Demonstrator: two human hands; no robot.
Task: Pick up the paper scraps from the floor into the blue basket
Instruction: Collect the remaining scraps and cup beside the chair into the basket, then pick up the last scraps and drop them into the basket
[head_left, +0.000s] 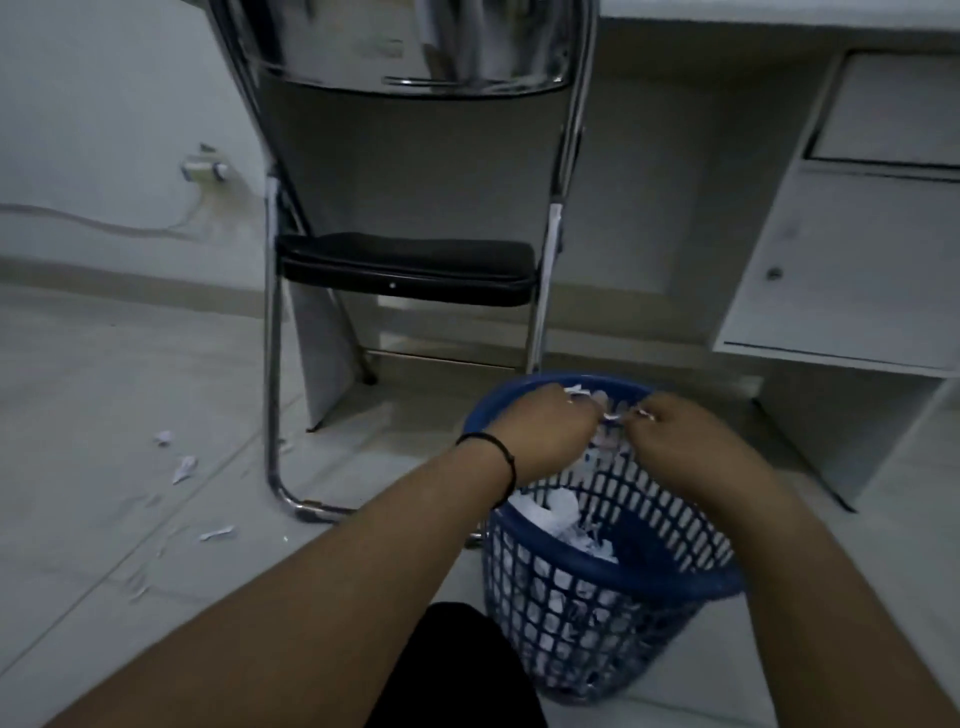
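- Pale floor tiles (93, 374) run under a folding chair (405, 265) and a white desk (841, 249) behind it.
- Both my hands hang over the blue basket (613, 577), which stands in front of me, already part-filled with paper.
- My left hand (545, 431) is curled round white scraps; my right hand (691, 436) pinches a small bit at its fingertips.
- The remaining paper scraps (184, 467) lie on the floor well to my left, beyond the chair leg.
- I judge my left hand is nearer them, so it should reach there once emptied.
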